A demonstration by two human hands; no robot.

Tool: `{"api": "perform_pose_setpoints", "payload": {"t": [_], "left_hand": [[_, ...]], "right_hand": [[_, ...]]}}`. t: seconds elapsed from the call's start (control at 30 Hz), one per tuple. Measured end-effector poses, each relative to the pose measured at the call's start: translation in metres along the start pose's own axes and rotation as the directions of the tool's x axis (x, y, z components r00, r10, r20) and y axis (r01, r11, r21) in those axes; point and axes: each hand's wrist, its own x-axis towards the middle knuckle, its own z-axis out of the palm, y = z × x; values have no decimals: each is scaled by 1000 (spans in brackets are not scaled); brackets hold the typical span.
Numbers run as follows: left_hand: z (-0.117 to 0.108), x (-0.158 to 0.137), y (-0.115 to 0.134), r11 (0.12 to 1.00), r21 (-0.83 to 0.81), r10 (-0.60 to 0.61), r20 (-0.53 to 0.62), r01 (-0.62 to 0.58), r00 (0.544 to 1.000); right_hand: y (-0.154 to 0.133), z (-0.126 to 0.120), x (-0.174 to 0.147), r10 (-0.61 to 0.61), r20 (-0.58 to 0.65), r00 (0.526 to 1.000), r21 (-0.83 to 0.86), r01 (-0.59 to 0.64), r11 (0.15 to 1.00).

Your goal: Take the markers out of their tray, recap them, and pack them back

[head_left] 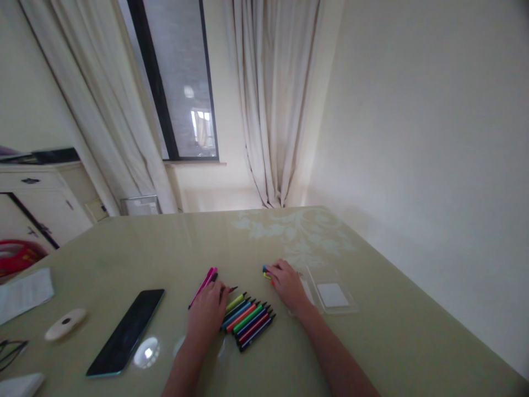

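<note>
Several felt-tip markers (253, 320) lie side by side in a slanted row on the table, their dark caps toward the upper right. My left hand (208, 310) is at the row's left end, fingers curled down around a marker whose dark tip (233, 288) pokes out. Pink markers (202, 288) lie just beyond that hand, partly covered by it. To the right, my right hand (286, 284) is closed over a few markers (266, 273); only their blue, yellow and red ends show. Beside its wrist lies an open clear plastic case (349, 300) with a white insert (333, 295).
A black phone (128, 331) and a white oval object (65, 325) lie on the left of the glossy green table (136, 248). Papers (25, 293) and dark-framed glasses (11, 353) are at the far left edge. A wall (433, 165) borders the right side.
</note>
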Motion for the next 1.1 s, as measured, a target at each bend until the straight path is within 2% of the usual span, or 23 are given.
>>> {"api": "perform_pose_setpoints", "payload": {"t": [0.07,0.13,0.3,0.43,0.6,0.73,0.87,1.0,1.1], "left_hand": [[3,1,2,996,-35,80,0,-80,997],[4,2,-1,995,-51,86,-25,-87,996],[2,3,-17,987,96,-116,-167,133,979],[1,1,-20,962,194,-169,-128,192,977],[2,1,-19,959,218,-169,-84,183,982],[3,0,-18,971,185,-134,-98,151,986],[3,-1,-18,981,151,-107,-119,124,987],[6,1,-18,991,93,-80,-163,96,983],[10,5,-12,999,-49,6,-171,-15,985]], "right_hand": [[-12,7,0,28,84,996,-68,-22,997],[-19,10,-2,61,117,991,-134,-45,990],[-19,15,-5,64,119,991,-237,-34,971],[-19,19,-5,85,102,991,-258,-56,964],[-16,4,-2,141,75,987,-162,-127,979],[-5,-13,-1,128,172,977,-90,-114,989],[4,-16,-2,115,237,965,-106,-92,990],[3,-16,-1,140,223,965,-128,-113,985],[-6,-17,-1,125,163,979,-72,-114,991]]}}
